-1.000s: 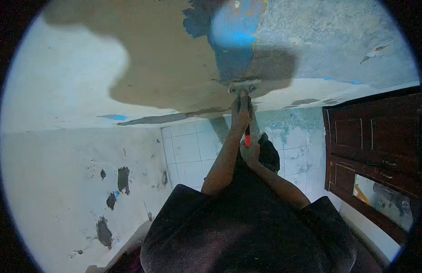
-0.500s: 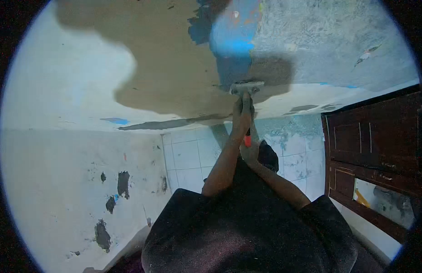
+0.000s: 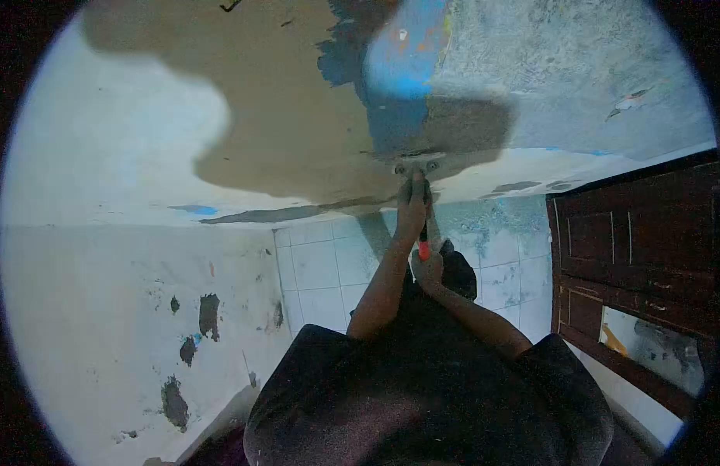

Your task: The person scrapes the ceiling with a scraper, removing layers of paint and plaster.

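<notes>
A scraper [image 3: 423, 249] with a wide blade head and a black and red handle is against the wall [image 3: 290, 116]. My left hand [image 3: 412, 203] is closed around it just below the head, with fingers stretched up along it. Lower down, my right hand [image 3: 428, 269] is closed at the red end of the handle. Right above the blade is a bared blue patch [image 3: 399, 120], with whitish paint to its left and rough grey-blue surface to its right. My shadow falls over the wall around the blade.
Pale floor tiles [image 3: 315, 264] with dusty flakes lie below the wall. On the left, a side wall [image 3: 104, 311] has several dark chipped patches. A dark brown wooden cabinet [image 3: 600, 237] with handles stands at the right. A dark foot [image 3: 458, 272] shows beside my right hand.
The scraper head has slid a short way down the wall, toward me. Both hands have come down with it, keeping their grip.
</notes>
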A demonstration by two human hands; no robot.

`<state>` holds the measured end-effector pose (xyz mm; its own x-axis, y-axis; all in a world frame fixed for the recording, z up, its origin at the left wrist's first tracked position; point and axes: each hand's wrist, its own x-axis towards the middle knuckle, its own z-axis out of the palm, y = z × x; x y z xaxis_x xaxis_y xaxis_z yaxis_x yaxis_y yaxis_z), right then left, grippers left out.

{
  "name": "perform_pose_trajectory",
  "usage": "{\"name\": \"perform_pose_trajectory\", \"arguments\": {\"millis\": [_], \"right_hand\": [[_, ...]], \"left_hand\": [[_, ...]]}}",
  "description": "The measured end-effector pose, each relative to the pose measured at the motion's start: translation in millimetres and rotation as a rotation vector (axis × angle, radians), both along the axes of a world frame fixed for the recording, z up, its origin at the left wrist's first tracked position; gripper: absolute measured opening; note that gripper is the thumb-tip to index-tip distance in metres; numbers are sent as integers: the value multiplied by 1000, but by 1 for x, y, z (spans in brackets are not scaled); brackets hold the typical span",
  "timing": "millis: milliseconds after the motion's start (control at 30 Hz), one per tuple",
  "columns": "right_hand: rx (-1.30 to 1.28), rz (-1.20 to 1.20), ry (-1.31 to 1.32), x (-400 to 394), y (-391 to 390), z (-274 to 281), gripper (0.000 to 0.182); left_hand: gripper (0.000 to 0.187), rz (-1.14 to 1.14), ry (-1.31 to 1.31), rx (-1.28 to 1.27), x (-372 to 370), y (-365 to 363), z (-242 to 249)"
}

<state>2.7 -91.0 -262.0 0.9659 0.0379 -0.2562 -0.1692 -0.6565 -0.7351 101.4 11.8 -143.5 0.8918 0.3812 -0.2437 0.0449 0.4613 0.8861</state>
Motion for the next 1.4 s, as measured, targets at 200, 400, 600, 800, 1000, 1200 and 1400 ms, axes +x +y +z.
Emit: {"name": "perform_pose_trajectory", "arguments": {"millis": [200,400,600,800,1000,1200,1400], "right_hand": [[232,18,19,4,3,11,30],[384,468,338,-3,12,-30,36],[588,485,523,-10,32,-12,38],[649,331,535,-3,37,-11,42],[617,321,518,-16,23,-14,39],[528,329,579,-13,22,-35,37],[423,322,302,-3,30,-34,39]], "left_hand": [[41,66,-3,105,-5,4,16],[38,46,160,115,-22,31,-10],[42,85,193,225,-25,34,-2],[41,87,172,143,-25,33,23],[41,132,197,109,-31,30,-22],[37,128,214,13,-34,28,-19],[37,82,57,111,-30,26,-4]]}}
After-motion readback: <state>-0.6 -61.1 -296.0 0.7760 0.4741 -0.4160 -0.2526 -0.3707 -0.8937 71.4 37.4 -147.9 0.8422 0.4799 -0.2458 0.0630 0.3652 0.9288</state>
